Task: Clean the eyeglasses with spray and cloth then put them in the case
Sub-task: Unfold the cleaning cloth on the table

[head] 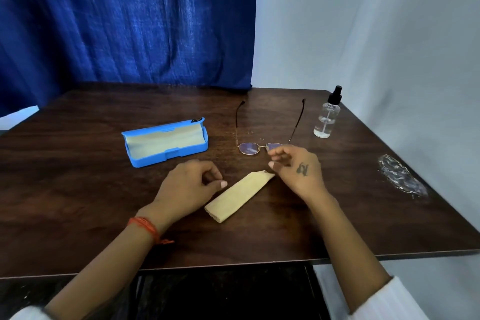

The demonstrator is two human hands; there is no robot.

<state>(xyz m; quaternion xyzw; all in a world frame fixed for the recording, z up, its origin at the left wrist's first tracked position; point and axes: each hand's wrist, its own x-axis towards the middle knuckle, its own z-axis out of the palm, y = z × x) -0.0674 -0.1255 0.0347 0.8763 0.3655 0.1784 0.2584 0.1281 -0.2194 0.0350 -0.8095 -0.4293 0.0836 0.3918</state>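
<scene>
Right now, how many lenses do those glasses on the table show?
2. The gold thin-rimmed eyeglasses show one lens left of the bridge; the other is partly covered by the right hand.

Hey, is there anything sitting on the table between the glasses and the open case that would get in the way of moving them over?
Nothing visible does. The glasses sit right of the open case with bare table between them. The cloth lies nearer the person, off that path.

A dark wooden table stands before a blue curtain and what seems a white wall.
</scene>
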